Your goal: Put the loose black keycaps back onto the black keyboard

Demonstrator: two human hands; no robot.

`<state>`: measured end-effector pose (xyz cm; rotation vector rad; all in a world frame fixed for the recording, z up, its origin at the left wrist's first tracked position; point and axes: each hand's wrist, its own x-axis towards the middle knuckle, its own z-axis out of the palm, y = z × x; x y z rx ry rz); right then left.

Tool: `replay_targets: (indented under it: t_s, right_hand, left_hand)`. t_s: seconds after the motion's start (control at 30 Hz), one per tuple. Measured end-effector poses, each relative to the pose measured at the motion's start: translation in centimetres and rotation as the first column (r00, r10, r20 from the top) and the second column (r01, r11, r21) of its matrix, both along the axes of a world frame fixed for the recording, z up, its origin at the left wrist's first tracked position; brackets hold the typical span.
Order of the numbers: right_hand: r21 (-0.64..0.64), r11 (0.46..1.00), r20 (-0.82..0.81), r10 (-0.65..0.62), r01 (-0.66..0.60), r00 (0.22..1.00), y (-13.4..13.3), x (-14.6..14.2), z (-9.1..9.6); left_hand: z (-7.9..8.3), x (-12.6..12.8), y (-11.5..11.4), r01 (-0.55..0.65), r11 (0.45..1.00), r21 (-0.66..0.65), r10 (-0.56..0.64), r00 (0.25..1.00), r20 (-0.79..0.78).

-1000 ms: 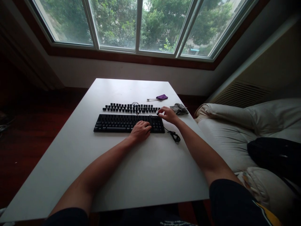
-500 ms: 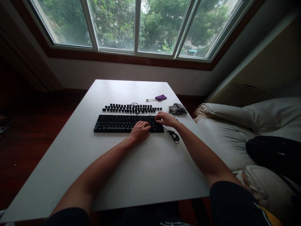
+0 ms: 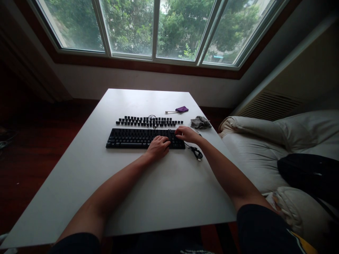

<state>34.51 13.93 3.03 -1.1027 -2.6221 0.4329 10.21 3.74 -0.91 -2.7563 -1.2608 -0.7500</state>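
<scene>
A black keyboard (image 3: 129,138) lies on the white table, its long side facing me. My left hand (image 3: 159,145) rests over its right part, fingers lying on the keys and slightly apart. At the upper right corner, above the number pad, my right hand (image 3: 185,134) has its fingers bent down and drawn together. Whatever is between those fingertips is too small to make out. Behind the keyboard stand rows of loose black keycaps (image 3: 135,123). A coiled black USB cable (image 3: 196,153) lies just right of the keyboard.
A grey crumpled cloth (image 3: 200,122) sits near the table's right edge. Farther back are a purple pouch (image 3: 182,109) and a thin stick (image 3: 171,112). The white table (image 3: 164,197) ends beside a pale sofa (image 3: 251,155), where a dark bag (image 3: 307,174) lies.
The whole view has shifted very slightly. Both hands keep nearly the same places on the keyboard.
</scene>
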Motion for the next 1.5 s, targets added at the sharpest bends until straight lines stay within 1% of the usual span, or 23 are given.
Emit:
replay_targets:
  t_s: [0.2,0.33,0.43,0.6,0.67,0.73,0.9,1.1,1.2,1.27,1.33,1.4,1.5]
  right_hand:
    - [-0.016,1.000,0.021,-0.016,0.016,1.000,0.0,-0.1,-0.1]
    - [0.031,0.999,0.063,-0.016,0.014,0.998,-0.1,-0.2,0.0]
    - [0.061,0.998,0.065,-0.014,0.010,0.998,-0.2,-0.2,0.0]
    - [-0.004,0.999,0.021,-0.051,0.052,0.998,-0.1,0.0,-0.3]
    - [-0.008,0.998,0.021,-0.055,0.055,0.998,-0.1,0.0,-0.3]
    - [0.012,0.999,0.036,-0.051,0.050,0.998,-0.2,-0.1,-0.4]
    - [0.111,0.993,0.074,-0.050,0.042,0.996,-1.1,-0.3,-0.4]
    - [0.087,0.993,0.041,-0.085,0.081,0.996,-1.8,-0.6,-0.3]
    - [0.048,0.988,-0.045,-0.145,0.147,0.988,-1.9,-0.6,0.0]
    - [0.017,0.974,-0.149,-0.223,0.228,0.963,-2.1,-0.8,0.2]
    - [-0.058,0.964,-0.271,-0.264,0.258,0.926,-2.3,-1.3,0.6]
    - [-0.184,0.960,-0.415,-0.271,0.212,0.869,-2.5,-2.0,0.8]
    - [-0.351,0.933,-0.618,-0.300,0.087,0.727,-2.5,-3.4,0.7]
  left_hand:
    - [-0.1,0.0,0.0,-0.004,1.000,-0.001,0.004,1.000,-0.001]
    - [-0.1,0.0,0.0,-0.006,1.000,-0.010,0.006,1.000,0.003]
    - [0.0,0.1,0.0,-0.004,1.000,-0.008,0.004,1.000,0.003]
    - [0.2,0.0,-0.1,-0.005,1.000,-0.011,0.005,1.000,-0.007]
    - [0.2,0.0,-0.1,-0.007,1.000,-0.014,0.007,1.000,-0.008]
    - [0.2,0.1,-0.1,-0.009,1.000,-0.020,0.009,1.000,-0.007]
    - [0.2,0.1,0.0,-0.007,1.000,-0.027,0.007,1.000,-0.006]
    - [0.2,0.1,-0.2,-0.006,1.000,-0.013,0.006,1.000,-0.004]
    - [0.2,0.0,-0.2,-0.009,1.000,-0.008,0.009,1.000,-0.007]
    - [0.3,0.0,-0.2,-0.006,1.000,-0.008,0.006,1.000,-0.007]
    - [0.2,0.0,-0.2,-0.004,1.000,-0.011,0.004,1.000,-0.003]
    - [0.2,0.0,-0.1,-0.004,1.000,-0.017,0.004,1.000,0.003]
    - [0.1,0.1,-0.1,0.003,1.000,-0.025,-0.003,1.000,0.008]
